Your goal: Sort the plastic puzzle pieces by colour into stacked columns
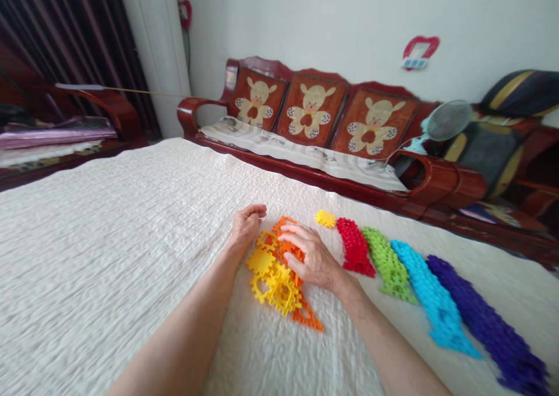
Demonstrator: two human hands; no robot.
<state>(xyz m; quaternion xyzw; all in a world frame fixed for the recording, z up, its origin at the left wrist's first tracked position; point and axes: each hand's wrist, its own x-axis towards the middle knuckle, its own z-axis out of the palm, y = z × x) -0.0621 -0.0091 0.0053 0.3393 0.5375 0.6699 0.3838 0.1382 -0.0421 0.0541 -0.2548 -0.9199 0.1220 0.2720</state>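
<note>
Yellow interlocking plastic pieces (262, 262) with toothed edges lie in a loose pile on the cream quilted cover (131, 221). Orange pieces (309, 315), one of them triangular, lie partly beneath and beside the yellow ones. My right hand (312, 259) rests over the orange part of the pile, fingers apart and touching it; some pieces are hidden under the palm. At the pile's left far side is my left hand (247, 227), loosely cupped with bent fingers and nothing visible in it.
Right of the pile, a yellow group (325, 218) and rows of red (354, 247), green (388, 265), light blue (437, 300) and purple pieces (489, 326) lie on the cover. Beyond stands a wooden sofa (437, 174) with bear cushions (308, 113) and a small fan (448, 120).
</note>
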